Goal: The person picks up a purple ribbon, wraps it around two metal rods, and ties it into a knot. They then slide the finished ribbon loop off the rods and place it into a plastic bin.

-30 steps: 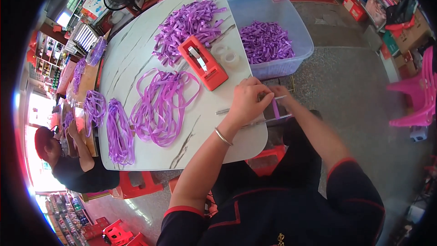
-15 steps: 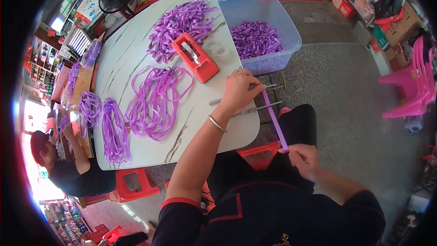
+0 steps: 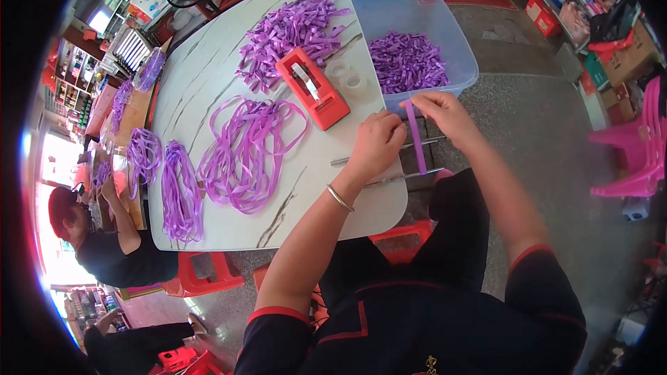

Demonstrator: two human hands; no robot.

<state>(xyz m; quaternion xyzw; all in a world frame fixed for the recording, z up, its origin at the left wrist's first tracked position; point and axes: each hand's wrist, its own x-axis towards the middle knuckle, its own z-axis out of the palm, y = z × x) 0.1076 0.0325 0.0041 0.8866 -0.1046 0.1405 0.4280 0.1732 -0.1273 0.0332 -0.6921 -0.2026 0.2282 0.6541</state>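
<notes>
A purple ribbon (image 3: pixel 416 140) stretches across two thin metal rods (image 3: pixel 434 171) that stick out past the table's right edge. Its upper end is pinched in the fingers of my right hand (image 3: pixel 445 117), just beyond the table edge. My left hand (image 3: pixel 379 142) rests closed at that edge, beside the rods and close to the ribbon. Whatever its fingers hold is hidden. Farther up the table lies a red tape dispenser (image 3: pixel 314 90), with clear tape rolls (image 3: pixel 353 81) beside it. Long loops of purple ribbon (image 3: pixel 253 156) are spread to the left of my hands.
A heap of folded purple ribbon pieces (image 3: pixel 295 35) covers the far part of the white table (image 3: pixel 333 215). More pieces fill a clear plastic bin (image 3: pixel 451 42) beyond the edge. At the left sits another person (image 3: pixel 111 236) near hanging ribbon bundles (image 3: pixel 182 194). Pink chairs (image 3: pixel 636 146) stand right.
My right hand has risen from near my lap to the rods beside my left hand, bringing the ribbon's end up. The ribbon now runs across the rods. Someone's leg shows at lower left.
</notes>
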